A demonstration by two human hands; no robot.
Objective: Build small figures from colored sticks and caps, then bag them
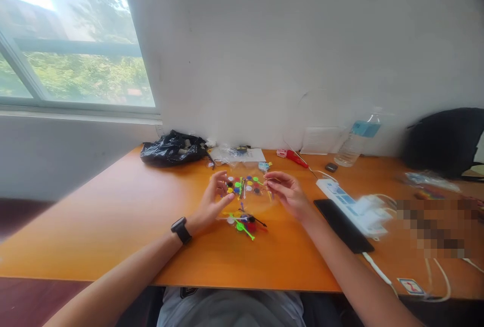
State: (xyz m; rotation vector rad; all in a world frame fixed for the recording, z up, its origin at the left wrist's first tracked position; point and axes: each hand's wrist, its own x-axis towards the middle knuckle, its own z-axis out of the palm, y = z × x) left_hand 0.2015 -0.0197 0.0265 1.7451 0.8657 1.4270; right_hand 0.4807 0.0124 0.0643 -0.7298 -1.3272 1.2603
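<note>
My left hand (216, 197), with a black watch (181, 230) on its wrist, is at the left side of a group of coloured round plastic pieces (248, 188). Its fingers are curved and apart from the thumb, and I see nothing in them. On the other side, my right hand (288, 194) has thumb and fingertips pinched together; whatever is between them is too small to name. The round pieces seem to lie on something clear. Nearer to me is a loose pile of plastic pieces: a green arrow-shaped stick (242, 227), a black stick (259, 221) and several discs.
A black plastic bag (172, 149) lies at the back left. Red-handled tool (297, 158), water bottle (351, 148) and black bag (446, 140) are along the wall. To the right are a black phone (342, 226), a white power strip (350, 206) and cables.
</note>
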